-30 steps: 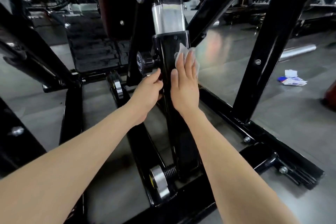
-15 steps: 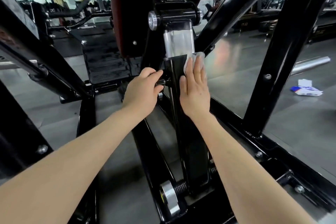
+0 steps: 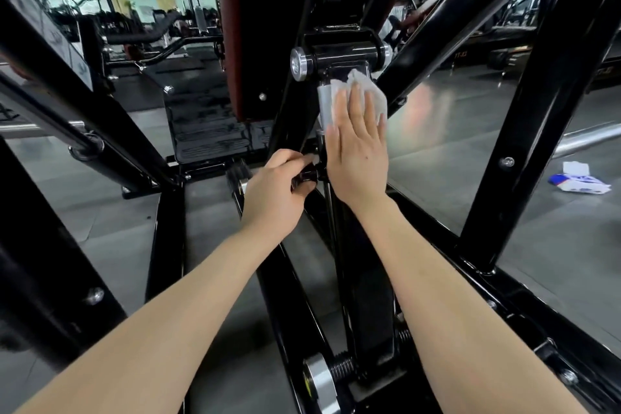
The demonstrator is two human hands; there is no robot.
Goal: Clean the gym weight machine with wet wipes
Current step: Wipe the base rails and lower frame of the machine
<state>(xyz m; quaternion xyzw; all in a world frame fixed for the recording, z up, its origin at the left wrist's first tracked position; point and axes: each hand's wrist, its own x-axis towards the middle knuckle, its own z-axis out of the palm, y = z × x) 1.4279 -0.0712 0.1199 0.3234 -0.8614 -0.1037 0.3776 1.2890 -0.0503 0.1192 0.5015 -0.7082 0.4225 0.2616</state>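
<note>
A: How is the right hand (image 3: 358, 158) held?

B: It is laid flat, with the fingers straight, close together and pointed upward. The forearm is stretched in from the lower right. Nothing is gripped. A wet wipe (image 3: 368, 91) is pressed under the fingertips against the weight machine (image 3: 554, 111).

A: Where is the wipe found?

B: Beneath the fingertips and just above them, spread over a silver tube (image 3: 323, 104). Its top edge is touched by the black pivot barrel (image 3: 342, 54) overhead.

A: And the left hand (image 3: 274, 195)?

B: It is curled round a small black knob (image 3: 304, 179), just left of the heel of the right hand. The knob is held between the thumb and bent fingers, and the forearm is extended from the lower left.

A: What can be said of the surfaces?

B: The wipe is seen as thin, white and crumpled. The tube is squared, dull metal. The barrel is glossy black and capped at the left end by a polished disc (image 3: 297, 64). Below the right wrist, a black post (image 3: 369, 279) of shiny painted steel is set. The machine's bars are square in section and equally glossy.

A: Anything to the side?

B: Well to the right of the fingers, a soft white-and-blue pack of wipes (image 3: 578, 183) is laid on the smooth grey floor (image 3: 437, 151).
</note>
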